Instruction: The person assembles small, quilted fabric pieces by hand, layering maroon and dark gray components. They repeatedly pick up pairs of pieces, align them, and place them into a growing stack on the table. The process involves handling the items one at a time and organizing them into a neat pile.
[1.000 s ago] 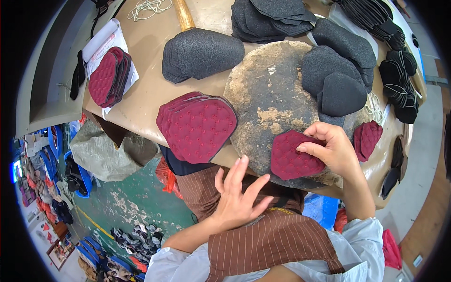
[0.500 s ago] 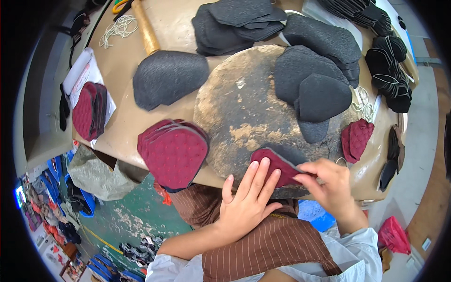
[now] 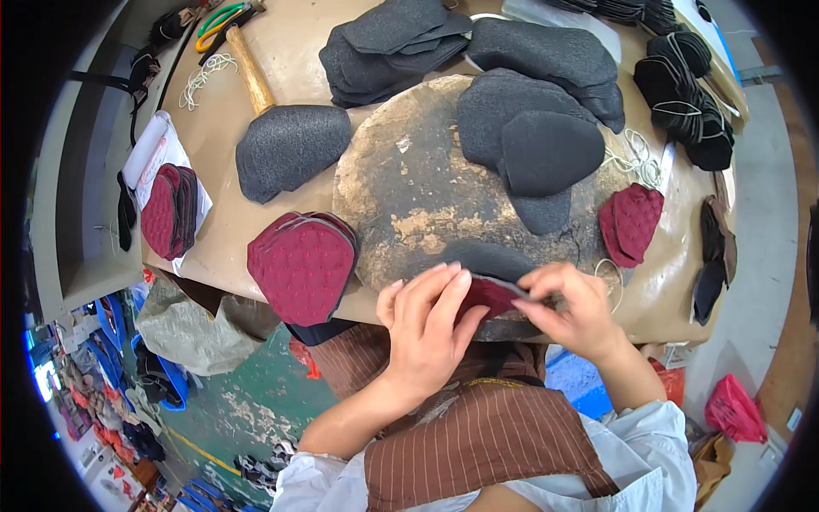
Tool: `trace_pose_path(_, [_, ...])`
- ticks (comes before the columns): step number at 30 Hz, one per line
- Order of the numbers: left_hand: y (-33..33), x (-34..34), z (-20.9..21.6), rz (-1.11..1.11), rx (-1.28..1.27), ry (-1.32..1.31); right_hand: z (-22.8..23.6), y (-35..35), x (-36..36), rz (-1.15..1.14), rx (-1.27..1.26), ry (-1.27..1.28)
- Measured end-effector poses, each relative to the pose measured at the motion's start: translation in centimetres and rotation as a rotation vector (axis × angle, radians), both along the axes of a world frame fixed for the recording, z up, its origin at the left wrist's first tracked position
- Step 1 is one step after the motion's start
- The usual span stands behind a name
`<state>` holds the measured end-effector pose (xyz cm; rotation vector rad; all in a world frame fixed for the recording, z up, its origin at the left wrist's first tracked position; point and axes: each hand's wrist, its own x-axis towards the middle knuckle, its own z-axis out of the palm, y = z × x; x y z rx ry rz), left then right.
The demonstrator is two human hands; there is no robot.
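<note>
Now the quilted maroon panel [image 3: 492, 296] had tipped steeper at the round block's [image 3: 401, 183] near edge, apparently making this two-handed work: right hand [image 3: 573, 311] pinching one end, left hand [image 3: 429, 320] curled against it, grip unclear.

The left hand [image 3: 421, 331] hides part of the maroon piece [image 3: 490, 295] (its left end).

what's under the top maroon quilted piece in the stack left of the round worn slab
More maroon pieces with grey edges peek out along its far side; their middles, and the tan tabletop directly beneath them, are covered.
</note>
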<state>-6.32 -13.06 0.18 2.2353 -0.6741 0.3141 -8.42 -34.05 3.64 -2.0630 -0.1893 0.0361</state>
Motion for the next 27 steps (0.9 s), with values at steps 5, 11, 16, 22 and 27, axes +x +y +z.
trace_pose_path(5, [2.9, 0.9, 3.8, 0.184, -0.58, 0.446, 1.3, -3.1, -1.0, -0.291, -0.028, -0.028])
trace_pose_path(11, [11.1, 7.0, 3.3, 0.368, -0.665, 0.451, 0.6, -13.4, 0.3, -0.45, -0.564, -0.057])
trace_pose_path(16, [7.5, 3.5, 4.8, 0.439, 0.219, -0.145, 1.0, -12.9, -0.4, -0.432, -0.891, -0.21])
trace_pose_path(22, [3.1, -3.3, 3.9, -0.268, -0.246, 0.47, 9.4, -5.8, -0.9, -0.061, -0.402, 0.046])
trace_pose_path(27, [0.5, -2.7, 4.1, -0.349, -0.507, 1.164, 5.7, -0.3, 0.8, 0.221, -0.016, 0.191])
